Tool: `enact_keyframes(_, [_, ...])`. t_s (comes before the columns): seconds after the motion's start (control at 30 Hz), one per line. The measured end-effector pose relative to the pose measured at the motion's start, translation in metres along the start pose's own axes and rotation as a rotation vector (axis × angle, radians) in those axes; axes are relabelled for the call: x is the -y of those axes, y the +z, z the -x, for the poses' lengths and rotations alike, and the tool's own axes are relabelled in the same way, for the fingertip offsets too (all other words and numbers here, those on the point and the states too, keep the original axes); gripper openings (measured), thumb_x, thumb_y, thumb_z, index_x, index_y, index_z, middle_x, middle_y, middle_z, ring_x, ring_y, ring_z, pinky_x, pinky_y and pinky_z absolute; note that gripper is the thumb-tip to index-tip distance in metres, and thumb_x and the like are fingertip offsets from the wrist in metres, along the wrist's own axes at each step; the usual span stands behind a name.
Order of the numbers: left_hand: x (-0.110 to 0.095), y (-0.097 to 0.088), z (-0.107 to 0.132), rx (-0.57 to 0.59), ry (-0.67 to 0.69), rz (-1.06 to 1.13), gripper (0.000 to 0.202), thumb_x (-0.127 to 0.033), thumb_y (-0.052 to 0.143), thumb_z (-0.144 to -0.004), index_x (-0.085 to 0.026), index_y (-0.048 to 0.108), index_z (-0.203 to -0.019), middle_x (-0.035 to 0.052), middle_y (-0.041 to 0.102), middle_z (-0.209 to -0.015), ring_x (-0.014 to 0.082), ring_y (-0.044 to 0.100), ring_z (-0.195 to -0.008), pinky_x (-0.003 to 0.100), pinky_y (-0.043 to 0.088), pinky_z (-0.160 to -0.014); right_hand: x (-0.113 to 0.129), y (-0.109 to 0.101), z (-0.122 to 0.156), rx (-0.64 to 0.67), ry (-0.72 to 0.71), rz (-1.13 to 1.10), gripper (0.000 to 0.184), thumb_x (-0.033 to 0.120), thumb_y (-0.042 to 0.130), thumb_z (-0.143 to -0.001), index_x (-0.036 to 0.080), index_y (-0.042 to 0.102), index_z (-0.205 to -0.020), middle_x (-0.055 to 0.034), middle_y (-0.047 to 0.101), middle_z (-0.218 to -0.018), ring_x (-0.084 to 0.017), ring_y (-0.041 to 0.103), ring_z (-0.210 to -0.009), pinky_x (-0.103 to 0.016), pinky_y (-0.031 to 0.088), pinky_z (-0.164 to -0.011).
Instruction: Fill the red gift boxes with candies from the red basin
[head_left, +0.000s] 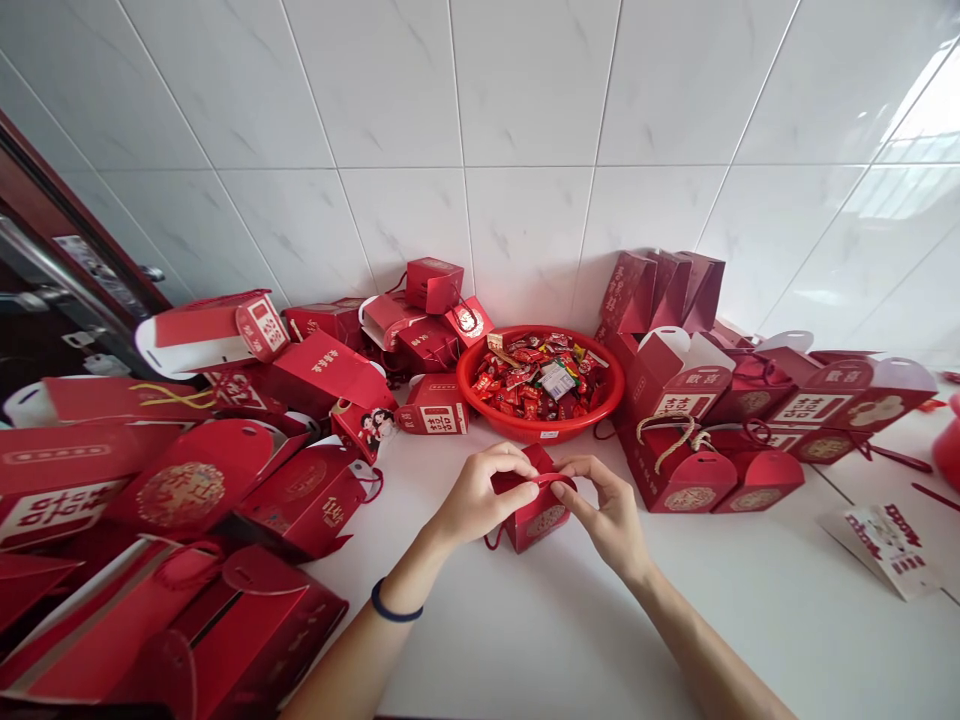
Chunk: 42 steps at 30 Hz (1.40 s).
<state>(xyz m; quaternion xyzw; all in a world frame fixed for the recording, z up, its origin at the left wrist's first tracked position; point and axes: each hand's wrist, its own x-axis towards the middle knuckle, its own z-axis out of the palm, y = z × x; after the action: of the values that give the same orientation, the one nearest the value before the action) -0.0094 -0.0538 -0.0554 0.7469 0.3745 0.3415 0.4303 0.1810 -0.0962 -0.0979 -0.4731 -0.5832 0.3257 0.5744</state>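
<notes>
A small red gift box (pixel 537 522) with a gold round emblem on its front stands on the white tabletop in front of me. My left hand (pixel 491 492) is closed at the top left of this box, thumb and fingers pinching its upper edge. From the other side my right hand (pixel 604 510) pinches the same rounded top edge. A loop of dark red cord (pixel 493 541) hangs at the box's lower left. My fingers partly cover the top, so I cannot tell how its flaps sit. Just behind stands a red plastic basin (pixel 547 430) full of wrapped candies (pixel 541 376).
Many red boxes crowd the left side, including an open-topped box (pixel 247 620) near the front. More boxes (pixel 679 470) stand at the right, with tall bags (pixel 664 290) behind them. A printed card (pixel 883 540) lies far right. A tiled wall (pixel 525 90) closes off the back.
</notes>
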Motion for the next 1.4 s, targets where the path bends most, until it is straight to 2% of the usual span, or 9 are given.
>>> enact_keyframes(0.2, [-0.002, 0.004, 0.002, -0.061, 0.035, -0.005, 0.015, -0.03, 0.066, -0.083, -0.019, 0.072, -0.076, 0.0052, 0.07, -0.087, 0.0189, 0.065, -0.085, 0.032, 0.052, -0.083, 0.002, 0.0, -0.001, 0.019, -0.026, 0.012, 0.02, 0.042, 0.072, -0.085, 0.022, 0.068, -0.085, -0.0062, 0.072, -0.094, -0.023, 0.067, -0.091, -0.037, 0.054, -0.085])
enact_keyframes(0.4, [0.007, 0.011, 0.001, -0.141, 0.169, -0.057, 0.009, -0.018, 0.064, -0.078, -0.019, 0.072, -0.073, 0.003, 0.07, -0.081, 0.0165, 0.064, -0.077, 0.029, 0.052, -0.075, 0.004, 0.002, -0.006, 0.063, -0.088, 0.057, 0.012, 0.035, 0.072, -0.085, 0.024, 0.071, -0.087, -0.0064, 0.073, -0.1, -0.025, 0.067, -0.1, -0.039, 0.051, -0.091])
enact_keyframes(0.6, [0.009, 0.012, 0.001, -0.188, 0.254, -0.124, 0.011, -0.012, 0.062, -0.074, -0.02, 0.068, -0.071, 0.0014, 0.068, -0.077, 0.0155, 0.062, -0.074, 0.027, 0.05, -0.07, 0.005, 0.003, -0.007, 0.076, -0.117, 0.077, 0.01, 0.033, 0.072, -0.086, 0.024, 0.07, -0.082, -0.0058, 0.074, -0.099, -0.024, 0.067, -0.097, -0.038, 0.051, -0.088])
enact_keyframes(0.87, [0.01, 0.017, 0.002, -0.269, 0.358, -0.189, 0.012, -0.01, 0.061, -0.075, -0.02, 0.063, -0.069, 0.0013, 0.067, -0.076, 0.0163, 0.061, -0.078, 0.027, 0.05, -0.072, 0.006, 0.004, -0.009, 0.106, -0.137, 0.088, 0.005, 0.03, 0.072, -0.085, 0.025, 0.072, -0.085, -0.0059, 0.074, -0.1, -0.024, 0.067, -0.098, -0.038, 0.051, -0.089])
enact_keyframes(1.13, [0.013, 0.006, 0.002, -0.145, 0.332, -0.105, 0.009, -0.018, 0.064, -0.079, -0.019, 0.072, -0.08, 0.0049, 0.071, -0.085, 0.0184, 0.065, -0.082, 0.03, 0.053, -0.075, 0.007, 0.004, -0.008, 0.102, -0.078, 0.064, 0.008, 0.032, 0.069, -0.086, 0.024, 0.071, -0.084, -0.0058, 0.075, -0.1, -0.024, 0.068, -0.097, -0.039, 0.051, -0.09])
enact_keyframes(1.4, [0.013, 0.006, 0.003, -0.157, 0.302, -0.121, 0.01, -0.018, 0.064, -0.081, -0.019, 0.07, -0.074, 0.0035, 0.069, -0.08, 0.0171, 0.064, -0.079, 0.029, 0.052, -0.074, 0.008, 0.004, -0.008, 0.104, -0.105, 0.069, 0.007, 0.031, 0.072, -0.085, 0.025, 0.071, -0.086, -0.0052, 0.075, -0.099, -0.024, 0.068, -0.097, -0.038, 0.052, -0.089])
